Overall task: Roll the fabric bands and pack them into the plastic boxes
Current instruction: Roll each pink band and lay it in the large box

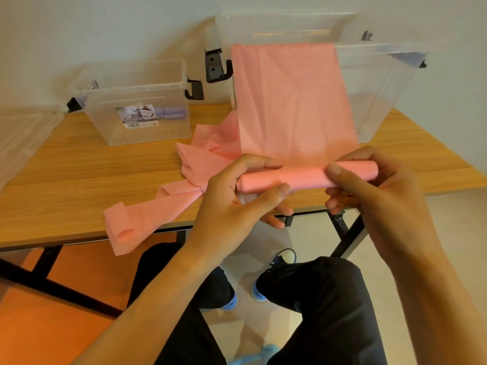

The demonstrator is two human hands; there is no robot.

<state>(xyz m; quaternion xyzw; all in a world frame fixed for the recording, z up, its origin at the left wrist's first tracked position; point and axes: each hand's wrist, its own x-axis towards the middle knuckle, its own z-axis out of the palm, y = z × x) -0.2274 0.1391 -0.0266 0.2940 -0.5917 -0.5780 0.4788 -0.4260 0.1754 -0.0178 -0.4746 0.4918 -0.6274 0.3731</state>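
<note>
Pink band (290, 101) is partly rolled: I hold its roll (308, 177) above the near edge of the desk (79, 175), left grip (237, 196) and right grip (369, 185) both curled around it. Rolling step, I judge; next I must turn evenly, keeping the free length taut.

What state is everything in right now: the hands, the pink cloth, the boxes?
pink band: partly rolled, rest flat.
left hand: grips pink band.
right hand: grips pink band.
loose pink bands: unrolled, crumpled on table.
small box: open, lilac rolls inside.
large box: open.
</note>
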